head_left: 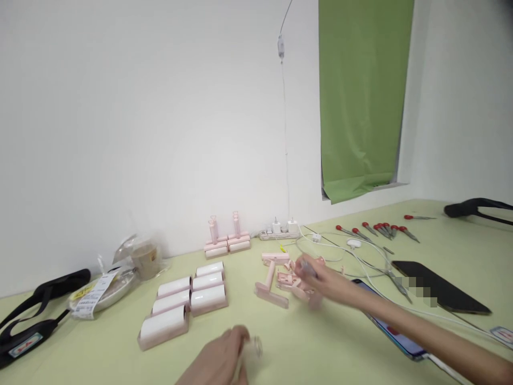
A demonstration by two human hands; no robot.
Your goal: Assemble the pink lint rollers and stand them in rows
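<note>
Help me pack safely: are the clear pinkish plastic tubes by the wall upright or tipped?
Upright: the tubes stand on end atop the pink bases.

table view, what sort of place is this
Probably a small hand-assembly workspace: white-and-pink cases in rows, loose pink parts and several red-ended tools lie on one green table.

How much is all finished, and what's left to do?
The six white and pink cases in rows look done. The left hand has a small clear piece, and the right hand has a blurry gray thing by the pile of pink parts. Those loose parts are probably what's left. I can't tell about the pieces near the wall.
</note>
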